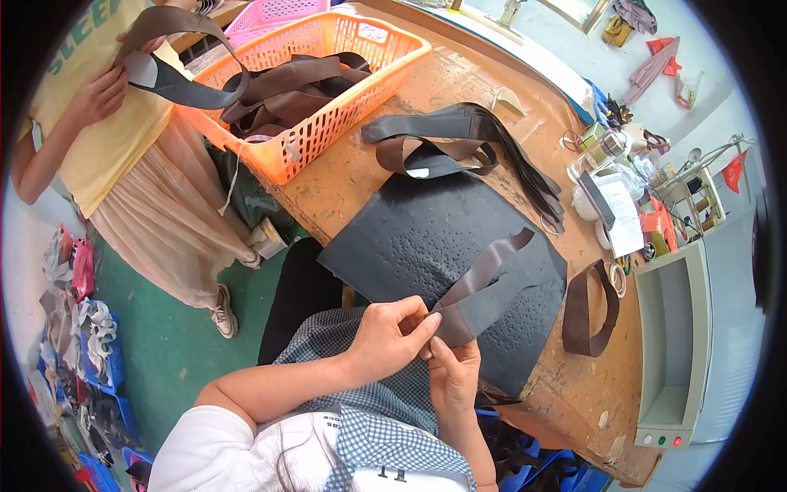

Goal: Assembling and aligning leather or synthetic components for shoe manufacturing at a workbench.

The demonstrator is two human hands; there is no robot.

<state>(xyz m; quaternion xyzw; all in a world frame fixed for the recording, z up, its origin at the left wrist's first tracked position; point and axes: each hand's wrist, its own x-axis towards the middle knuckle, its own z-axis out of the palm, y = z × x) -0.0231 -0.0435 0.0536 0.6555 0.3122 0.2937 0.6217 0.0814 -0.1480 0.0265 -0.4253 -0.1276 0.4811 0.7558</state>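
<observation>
Seen from above, a person works with both bare hands over a black mat (393,234) on a worn orange-brown desk (328,190). A long brown strip (477,310) runs from the hands across the mat's right half, two lengths spreading away from the held end. The left hand (395,332) pinches the near end at its left corner, thumb against fingers; the right hand (455,369) pinches just beside it at the lower edge, its grip equally narrow. The fingers hide part of that end.

The step appears to be fine handling of this end. Doing it well probably means keeping both pinches close together and light, the edges even and the band flat. Letting the far lengths rest on the mat should prevent tugging or twisting. The pile of strips (422,127) beyond is best kept clear of them.
</observation>
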